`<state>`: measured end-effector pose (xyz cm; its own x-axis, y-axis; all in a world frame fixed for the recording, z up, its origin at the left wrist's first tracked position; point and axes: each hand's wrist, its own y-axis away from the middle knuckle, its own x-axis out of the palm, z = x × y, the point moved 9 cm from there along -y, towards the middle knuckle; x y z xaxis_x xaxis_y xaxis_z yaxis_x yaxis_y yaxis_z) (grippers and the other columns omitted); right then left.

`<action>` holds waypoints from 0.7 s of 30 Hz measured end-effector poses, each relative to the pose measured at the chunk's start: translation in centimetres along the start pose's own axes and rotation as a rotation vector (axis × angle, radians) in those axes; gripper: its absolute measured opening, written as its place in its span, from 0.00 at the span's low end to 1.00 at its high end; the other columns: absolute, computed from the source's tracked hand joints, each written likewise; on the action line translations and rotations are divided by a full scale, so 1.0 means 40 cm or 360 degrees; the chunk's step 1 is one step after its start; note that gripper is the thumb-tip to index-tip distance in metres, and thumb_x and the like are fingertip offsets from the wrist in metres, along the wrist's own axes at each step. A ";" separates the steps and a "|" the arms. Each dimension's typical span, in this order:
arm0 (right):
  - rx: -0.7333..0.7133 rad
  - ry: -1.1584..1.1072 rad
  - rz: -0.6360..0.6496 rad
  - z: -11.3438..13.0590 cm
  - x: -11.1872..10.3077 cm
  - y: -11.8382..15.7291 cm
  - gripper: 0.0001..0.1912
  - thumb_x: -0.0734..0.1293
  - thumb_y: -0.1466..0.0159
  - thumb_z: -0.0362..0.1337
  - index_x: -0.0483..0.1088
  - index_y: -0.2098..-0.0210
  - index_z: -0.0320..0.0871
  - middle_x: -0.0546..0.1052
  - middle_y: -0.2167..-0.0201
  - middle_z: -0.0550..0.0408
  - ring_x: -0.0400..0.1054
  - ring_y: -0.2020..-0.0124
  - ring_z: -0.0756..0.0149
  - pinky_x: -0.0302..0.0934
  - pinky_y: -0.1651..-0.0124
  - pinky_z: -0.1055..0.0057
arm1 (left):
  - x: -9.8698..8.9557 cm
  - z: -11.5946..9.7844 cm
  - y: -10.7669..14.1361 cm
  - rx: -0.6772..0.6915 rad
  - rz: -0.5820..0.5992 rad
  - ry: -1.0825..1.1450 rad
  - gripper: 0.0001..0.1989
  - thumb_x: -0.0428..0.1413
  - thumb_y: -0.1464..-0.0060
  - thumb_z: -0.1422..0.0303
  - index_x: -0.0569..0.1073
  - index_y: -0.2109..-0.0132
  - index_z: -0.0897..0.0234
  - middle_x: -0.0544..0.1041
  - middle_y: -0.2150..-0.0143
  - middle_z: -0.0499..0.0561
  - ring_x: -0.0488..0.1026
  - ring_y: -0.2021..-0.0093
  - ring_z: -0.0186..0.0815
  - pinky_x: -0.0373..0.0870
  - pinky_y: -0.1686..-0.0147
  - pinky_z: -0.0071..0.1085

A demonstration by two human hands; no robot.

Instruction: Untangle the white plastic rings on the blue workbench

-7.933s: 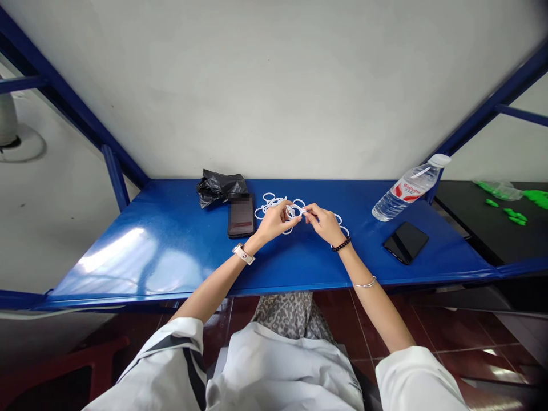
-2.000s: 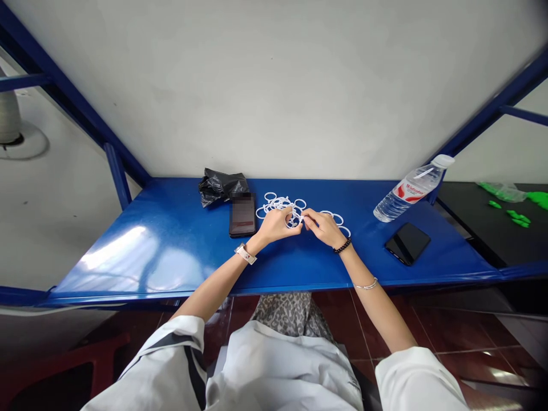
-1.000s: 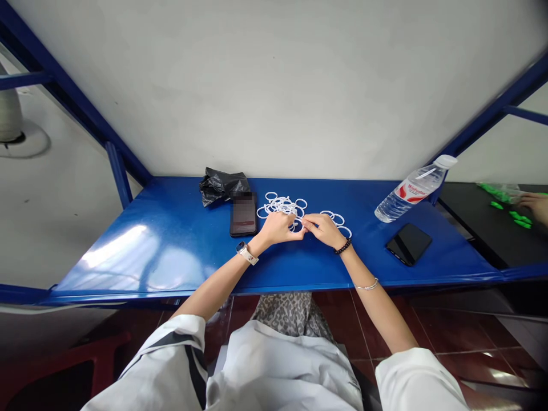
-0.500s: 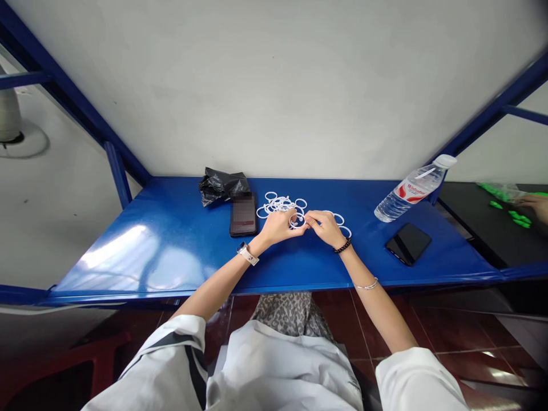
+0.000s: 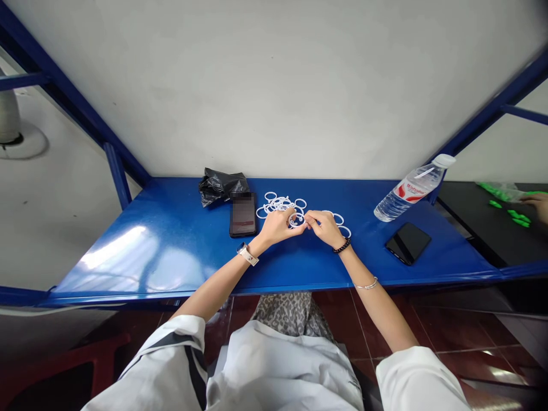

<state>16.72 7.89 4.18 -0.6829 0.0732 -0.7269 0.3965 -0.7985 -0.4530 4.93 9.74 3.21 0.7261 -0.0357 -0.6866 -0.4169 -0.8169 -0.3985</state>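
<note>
Over the middle of the blue table [image 5: 180, 228], my left hand [image 5: 279, 226] is closed around a white ring [image 5: 296, 220], thumb and fingers at its edge. My right hand [image 5: 324, 227] pinches the right side of the same ring, its fingertips close against those of the left. Just behind the left hand lies a pile of white rings [image 5: 278, 204], some with small knobs. Several more loose white rings [image 5: 345, 231] lie beside and behind the right hand, partly hidden by it.
A phone [image 5: 243, 216] and a crumpled black plastic bag [image 5: 218, 185] are left of the pile. At right stand a water bottle [image 5: 413, 188] and a dark phone [image 5: 408, 244]. Another person's hand [image 5: 537, 204] is near green pieces [image 5: 519, 218] on a black table.
Both hands stay almost in place. The ring between them has turned slightly; otherwise the scene looks the same.
</note>
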 end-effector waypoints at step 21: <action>-0.0046 -0.0118 0.0056 0.003 0.011 0.005 0.24 0.55 0.27 0.47 0.63 0.77 0.44 0.71 0.79 0.56 0.66 0.76 0.66 0.55 0.68 0.70 | -0.002 -0.010 0.006 0.0141 -0.0070 -0.0153 0.19 0.55 0.47 0.53 0.61 0.75 0.61 0.65 0.82 0.45 0.62 0.81 0.31 0.52 0.77 0.28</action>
<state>16.42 7.69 3.85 -0.7113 0.0000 -0.7028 0.4378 -0.7823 -0.4431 5.01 9.30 3.41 0.6908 0.0580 -0.7208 -0.4356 -0.7622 -0.4788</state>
